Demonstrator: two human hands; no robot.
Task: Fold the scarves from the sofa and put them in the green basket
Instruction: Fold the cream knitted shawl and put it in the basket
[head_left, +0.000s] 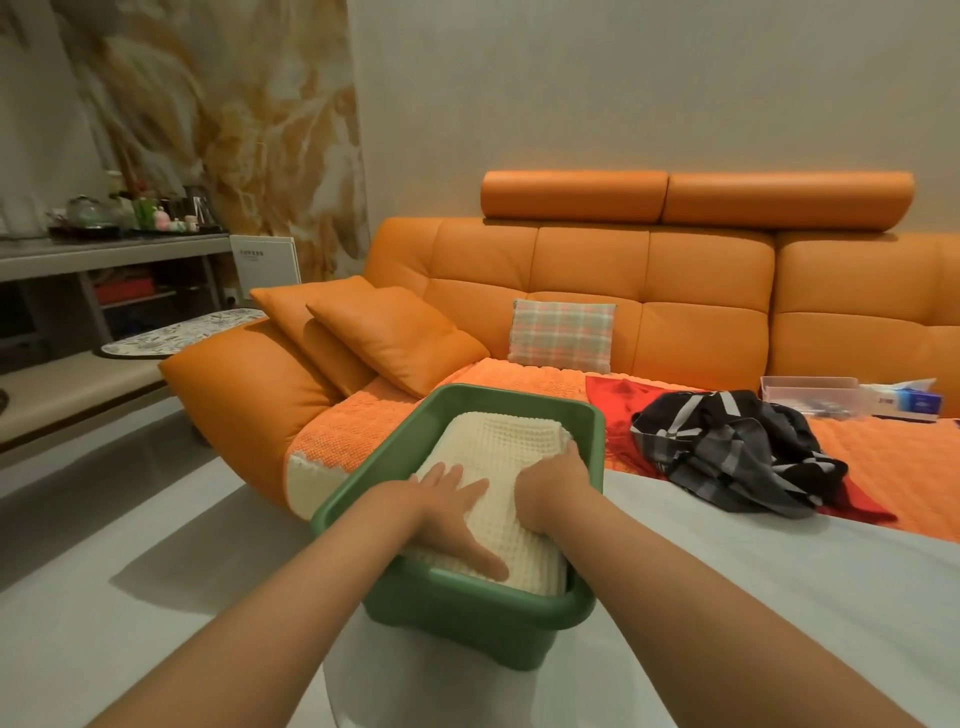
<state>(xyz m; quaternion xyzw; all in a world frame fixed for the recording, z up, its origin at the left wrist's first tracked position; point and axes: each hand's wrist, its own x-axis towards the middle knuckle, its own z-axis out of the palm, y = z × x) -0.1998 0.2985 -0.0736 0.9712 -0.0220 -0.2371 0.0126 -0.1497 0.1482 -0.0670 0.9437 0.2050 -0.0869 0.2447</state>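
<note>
Clearly the weak spot is the green basket (519, 613), which sits at the left corner of the white worktop (727, 597), just beside the sofa (701, 291). A hard push on its near-left side could tip it off toward the floor (130, 519). The folded cream scarf (498, 447) fills the basket and bulges over the near rim, so it may spring back up.

The left hand (457, 519) lies flat on the scarf, fingers straight and spread. The right hand (553, 491) bends down over the scarf's right edge (its fingertips are hidden against the basket wall, so I cannot tell whether it pinches).

A dark checked scarf (737, 452) lies crumpled on a red scarf (610, 415) on the sofa seat, with a clear box (810, 395) close behind. Little room looks left for them.
</note>
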